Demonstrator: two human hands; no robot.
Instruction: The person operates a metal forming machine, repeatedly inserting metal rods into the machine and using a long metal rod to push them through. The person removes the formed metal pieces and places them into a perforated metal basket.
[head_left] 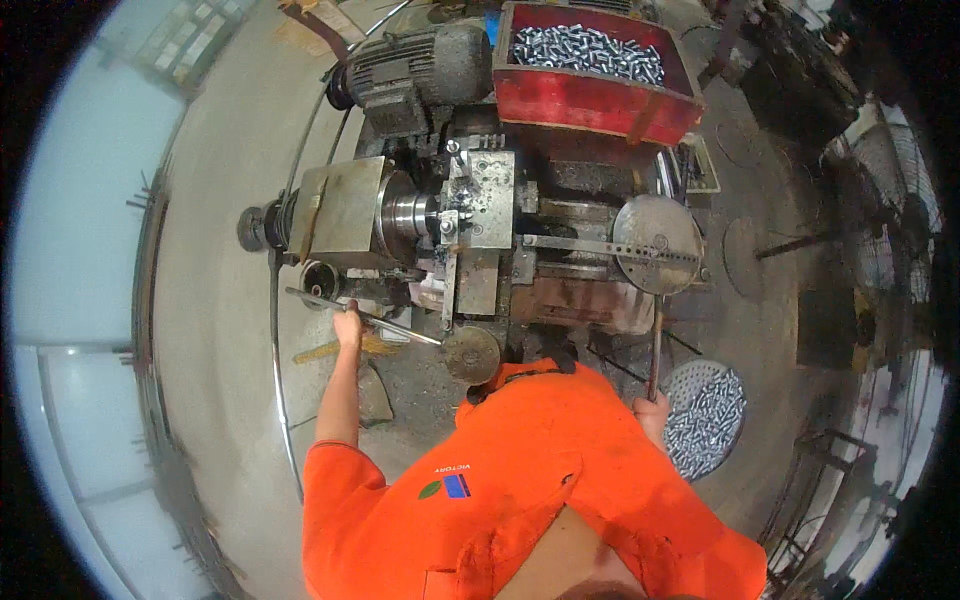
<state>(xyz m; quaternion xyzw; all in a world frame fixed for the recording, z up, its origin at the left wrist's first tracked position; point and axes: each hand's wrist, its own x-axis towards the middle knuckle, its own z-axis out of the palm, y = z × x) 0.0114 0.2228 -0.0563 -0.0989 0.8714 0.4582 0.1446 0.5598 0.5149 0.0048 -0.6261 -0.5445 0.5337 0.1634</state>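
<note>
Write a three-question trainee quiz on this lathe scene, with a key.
1. True or false: the left hand grips a long metal lever at the machine's left side.
2. What fills the red bin on top of the lathe? A) sawdust B) small shiny metal parts C) rags
3. Fill in: the right hand holds a thin upright ____ below the round metal disc.

Key: 1 true. 2 B; similar metal parts also lie in the round perforated tray by the right hand. 3 rod.
</note>
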